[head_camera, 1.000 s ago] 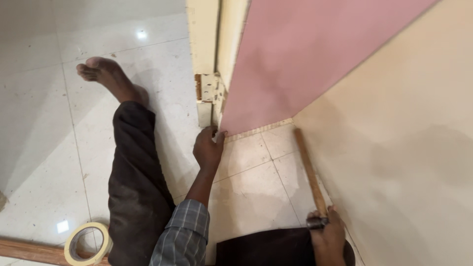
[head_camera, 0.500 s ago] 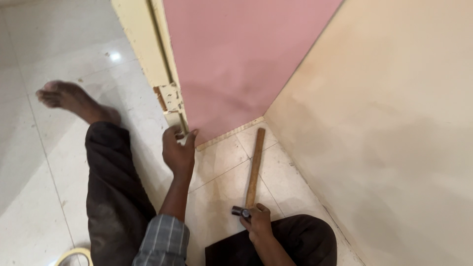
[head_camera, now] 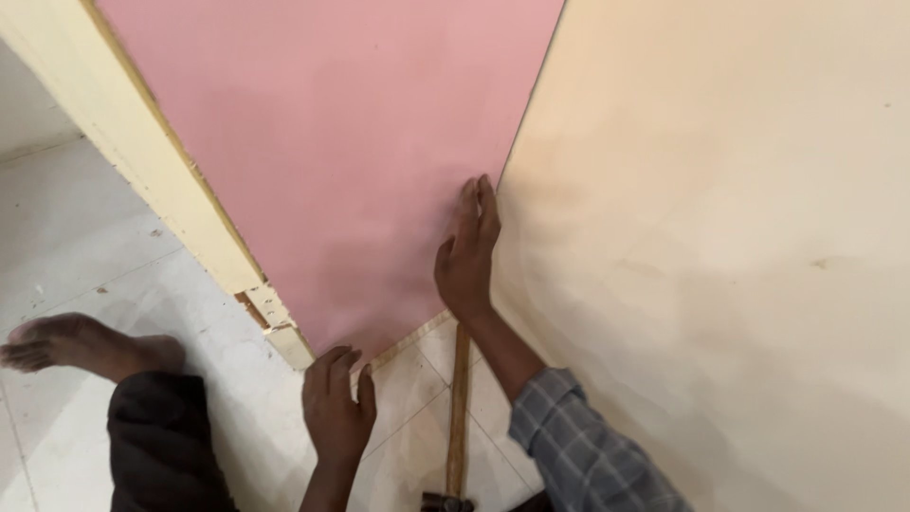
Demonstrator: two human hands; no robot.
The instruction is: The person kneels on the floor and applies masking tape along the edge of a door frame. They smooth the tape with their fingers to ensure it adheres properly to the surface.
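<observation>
A pink panel [head_camera: 351, 161] stands upright between a cream door frame [head_camera: 161, 190] and a cream wall [head_camera: 720, 237]. My right hand [head_camera: 466, 251] lies flat against the panel's right edge, fingers together and pointing up, holding nothing. My left hand [head_camera: 336, 408] rests at the panel's bottom edge near the floor, fingers curled against it. A hammer with a wooden handle [head_camera: 459, 417] lies on the tiled floor between my arms, its metal head [head_camera: 445, 502] at the bottom edge of the view.
The door frame's lower end [head_camera: 275, 318] is chipped, with bare wood showing. My bare foot [head_camera: 76, 343] and dark trouser leg [head_camera: 161, 446] stretch out to the left on the white tiled floor [head_camera: 85, 256].
My right hand has let go of the hammer, which now lies on the floor, and has risen to press flat on the panel's right edge. The view has tilted upward.
</observation>
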